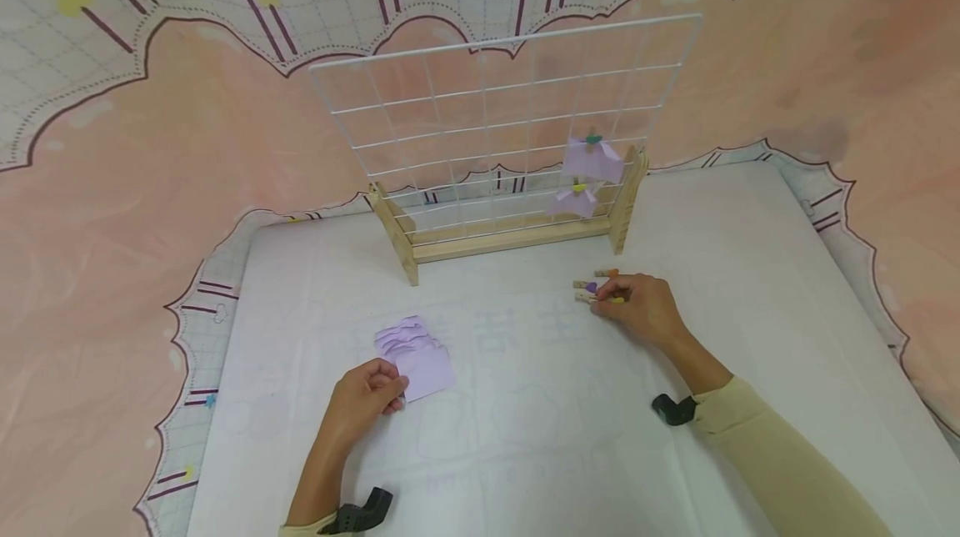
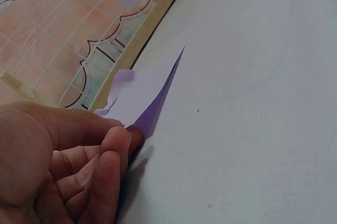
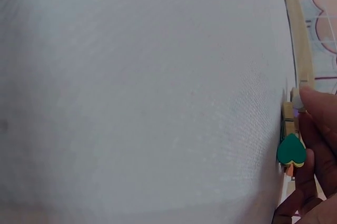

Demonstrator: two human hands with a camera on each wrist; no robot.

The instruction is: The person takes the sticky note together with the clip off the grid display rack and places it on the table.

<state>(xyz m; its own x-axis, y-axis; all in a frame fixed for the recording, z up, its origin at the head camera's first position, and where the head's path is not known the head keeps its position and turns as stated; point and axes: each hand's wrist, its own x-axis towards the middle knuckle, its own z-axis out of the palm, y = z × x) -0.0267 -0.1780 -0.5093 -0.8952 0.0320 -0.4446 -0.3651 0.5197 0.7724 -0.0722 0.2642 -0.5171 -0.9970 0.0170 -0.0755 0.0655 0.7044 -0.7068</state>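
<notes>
My left hand [image 1: 363,402] pinches the near edge of a purple paper note [image 1: 427,370] between thumb and fingers. That note's free corner lifts off the table in the left wrist view, and several more notes [image 1: 405,335] lie fanned behind it. Over on the right, my right hand [image 1: 645,308] has thumb and forefinger closed at a small wooden clothespin with a purple heart [image 1: 591,288]. Close by lie other clothespins, one [image 1: 603,273] with an orange decoration. A green heart clothespin [image 3: 291,150] shows beside the fingers in the right wrist view. The fingers partly hide the gripped piece.
Behind the hands a white wire grid [image 1: 483,132] stands on a wooden base [image 1: 510,239]. Two purple notes hang at its lower right, the upper [image 1: 592,162] under a green clip, the lower [image 1: 573,203] under a yellow one. White cloth [image 1: 525,404] covers the table.
</notes>
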